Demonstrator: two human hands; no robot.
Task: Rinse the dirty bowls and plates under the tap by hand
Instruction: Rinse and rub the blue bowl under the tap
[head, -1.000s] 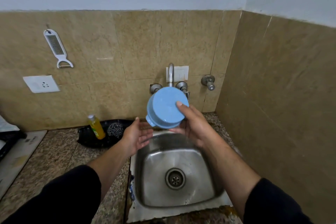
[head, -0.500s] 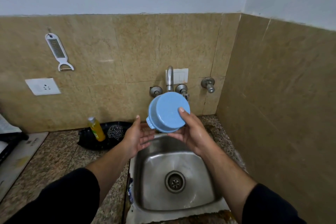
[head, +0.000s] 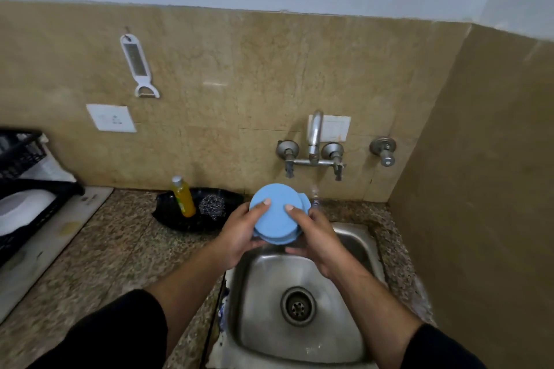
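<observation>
Tan stone tiles cover the back and right walls, which meet at the far right corner of the speckled brown granite desk (head: 114,249). A square stainless steel sink (head: 260,293) is set into the desk's near right part, with its round drain (head: 298,305) in the middle of the basin. At the left edge of the desk stands a black plastic crate (head: 24,159) with something white inside. Along the back edge, just left of the sink, a shallow black tray (head: 177,220) lies against the wall.

The round light-blue plastic bowl (head: 277,216) is held in the air above the sink's back left corner. It is tipped so that its flat base faces the camera, and a small lug sticks out at its upper right. The left hand (head: 239,234) grips the bowl's left side, with the thumb pressed on the base and the fingers curled beneath the rim. The right hand (head: 319,237) grips the right side in the same way.

A wall-mounted chrome tap (head: 314,135) with two handles sits above the bowl, and its spout ends just to the right of it. A faint streak below the spout may be water, but it is too blurred to tell.

A yellow liquid bottle (head: 183,198) and a steel wire scourer (head: 212,205) stand in the tray. A white peeler (head: 138,66) hangs on the back wall.
</observation>
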